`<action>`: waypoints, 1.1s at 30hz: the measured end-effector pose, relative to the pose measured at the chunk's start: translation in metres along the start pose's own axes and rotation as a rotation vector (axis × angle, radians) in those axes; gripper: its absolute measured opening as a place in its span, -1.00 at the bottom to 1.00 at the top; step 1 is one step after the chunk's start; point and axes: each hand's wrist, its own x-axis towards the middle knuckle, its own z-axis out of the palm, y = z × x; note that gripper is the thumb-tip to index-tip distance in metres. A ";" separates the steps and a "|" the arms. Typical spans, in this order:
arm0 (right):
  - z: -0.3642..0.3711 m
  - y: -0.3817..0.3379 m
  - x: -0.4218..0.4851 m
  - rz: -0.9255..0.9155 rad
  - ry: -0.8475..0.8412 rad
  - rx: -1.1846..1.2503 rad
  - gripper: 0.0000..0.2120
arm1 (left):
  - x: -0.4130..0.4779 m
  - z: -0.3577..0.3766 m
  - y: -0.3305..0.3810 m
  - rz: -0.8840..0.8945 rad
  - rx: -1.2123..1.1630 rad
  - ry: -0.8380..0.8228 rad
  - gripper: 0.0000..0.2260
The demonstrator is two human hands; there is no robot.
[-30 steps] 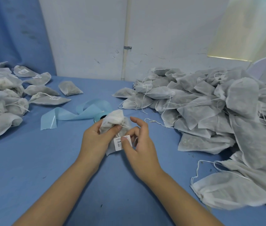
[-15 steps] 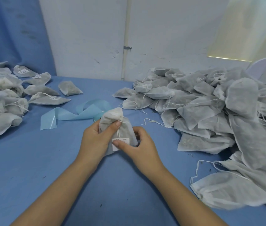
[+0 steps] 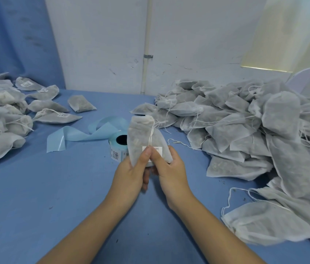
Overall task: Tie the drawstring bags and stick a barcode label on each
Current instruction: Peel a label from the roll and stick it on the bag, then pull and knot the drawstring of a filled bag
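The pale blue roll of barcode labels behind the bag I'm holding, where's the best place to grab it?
Probably the round outer wall of the pale blue roll of barcode labels, coming from above and its left. It lies flat with the core hole facing up, and the white fabric drawstring bag in front covers its right side.

Pale grey bags [image 3: 245, 130], blue table [image 3: 55, 187].

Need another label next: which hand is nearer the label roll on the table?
Left. The left hand grips the bag right beside the label roll; the right hand is on the bag's far side from it.
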 end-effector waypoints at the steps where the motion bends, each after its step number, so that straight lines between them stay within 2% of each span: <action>1: 0.002 -0.001 -0.001 0.002 0.002 0.005 -0.73 | -0.001 0.001 0.000 -0.003 -0.016 0.009 -0.51; 4: 0.009 -0.003 -0.003 0.036 -0.008 0.096 -0.59 | 0.000 0.001 0.002 -0.014 -0.081 0.006 -0.48; 10: 0.010 -0.002 -0.001 0.051 0.009 0.116 -0.70 | 0.000 -0.002 0.006 -0.061 -0.195 -0.055 -0.48; 13: 0.011 -0.002 -0.001 0.039 0.020 0.081 -0.66 | -0.001 -0.001 0.007 -0.056 -0.163 -0.058 -0.50; 15: 0.009 -0.002 0.000 0.010 0.045 0.045 -0.66 | -0.001 0.000 0.008 -0.058 -0.163 -0.026 -0.60; 18: 0.004 -0.001 0.002 -0.033 0.064 -0.049 -0.68 | -0.002 0.000 0.008 -0.069 -0.204 0.048 -0.86; 20: 0.003 0.000 0.003 -0.026 0.082 -0.096 -0.64 | 0.000 -0.002 0.010 -0.062 -0.214 0.098 -0.88; 21: 0.002 0.001 0.004 -0.007 0.099 -0.094 -0.62 | 0.003 -0.005 0.014 -0.053 -0.252 0.127 -0.86; 23: 0.000 0.003 0.007 0.032 0.115 -0.074 -0.63 | 0.013 -0.014 0.027 -0.010 -0.477 0.159 -0.89; 24: 0.000 0.004 0.008 0.046 0.113 -0.064 -0.65 | 0.018 -0.019 0.034 0.018 -0.631 0.132 -0.95; 27: -0.001 0.005 0.007 0.058 0.095 -0.063 -0.71 | 0.030 -0.036 0.047 0.046 -0.910 0.039 -0.87; 30: -0.001 0.006 0.007 0.062 0.081 -0.076 -0.75 | 0.026 -0.038 0.043 0.003 -0.806 -0.031 -0.88; 33: -0.002 0.003 0.007 0.087 0.088 -0.036 -0.76 | 0.022 -0.030 0.035 -0.022 -0.629 -0.092 -0.73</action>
